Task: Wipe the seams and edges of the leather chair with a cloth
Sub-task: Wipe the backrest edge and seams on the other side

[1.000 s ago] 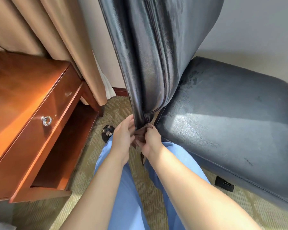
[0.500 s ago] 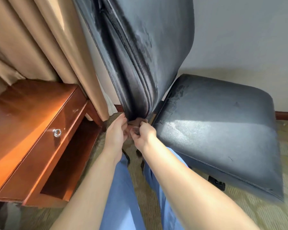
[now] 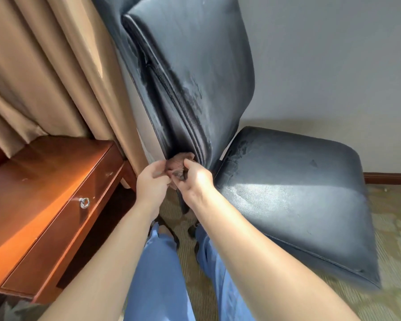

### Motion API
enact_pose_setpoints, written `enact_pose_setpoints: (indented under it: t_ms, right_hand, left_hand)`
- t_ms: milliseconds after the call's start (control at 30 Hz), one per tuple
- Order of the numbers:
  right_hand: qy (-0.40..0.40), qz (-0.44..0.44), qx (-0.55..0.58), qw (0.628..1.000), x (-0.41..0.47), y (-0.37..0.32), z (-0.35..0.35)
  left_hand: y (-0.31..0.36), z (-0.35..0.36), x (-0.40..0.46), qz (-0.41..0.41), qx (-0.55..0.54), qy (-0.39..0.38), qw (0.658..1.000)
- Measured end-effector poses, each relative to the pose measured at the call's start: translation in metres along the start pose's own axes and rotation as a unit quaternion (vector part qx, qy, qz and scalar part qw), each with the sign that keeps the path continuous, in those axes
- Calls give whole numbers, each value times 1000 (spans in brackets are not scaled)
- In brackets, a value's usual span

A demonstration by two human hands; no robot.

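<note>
Hands meet at the bottom of a dark leather chair's backrest (image 3: 190, 72), where a small brown cloth (image 3: 177, 163) is bunched between them against the lower edge of the upholstery. The left hand (image 3: 151, 185) curls its fingers and thumb around the near-left part of the cloth; the right hand (image 3: 195, 179) pinches the other side, thumb on top. Piped seams run down the backrest's side to the spot being held. To the right, the chair's seat (image 3: 294, 195) catches a band of light. A reddish wooden table (image 3: 33, 188) with a ring-pull drawer stands at left, tan curtains (image 3: 44, 66) hanging behind it. Blue trouser legs (image 3: 160, 274) show below, over patterned carpet (image 3: 394, 228).
</note>
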State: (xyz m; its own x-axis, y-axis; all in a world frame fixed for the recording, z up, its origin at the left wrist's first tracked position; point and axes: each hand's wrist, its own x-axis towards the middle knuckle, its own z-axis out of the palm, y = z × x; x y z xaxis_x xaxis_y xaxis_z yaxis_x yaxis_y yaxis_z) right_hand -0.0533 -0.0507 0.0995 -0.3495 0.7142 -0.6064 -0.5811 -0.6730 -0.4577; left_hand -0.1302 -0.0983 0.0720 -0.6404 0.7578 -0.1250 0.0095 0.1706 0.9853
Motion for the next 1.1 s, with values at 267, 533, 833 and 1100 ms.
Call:
enact_pose_setpoints:
  t_ms: [267, 533, 833, 1100]
  right_hand:
    - [-81, -42, -16, 996, -24, -11, 16]
    - [-138, -93, -45, 985, -40, -24, 36]
    - [-48, -269, -218, 937, -49, -33, 36]
    - [28, -393, -271, 878, -51, -37, 40]
  left_hand:
    - [24, -4, 5, 64, -12, 53, 996]
    - [64, -10, 11, 124, -21, 72, 989]
    - [72, -19, -3, 167, 46, 23, 985]
    - [82, -22, -5, 168, 56, 7, 984]
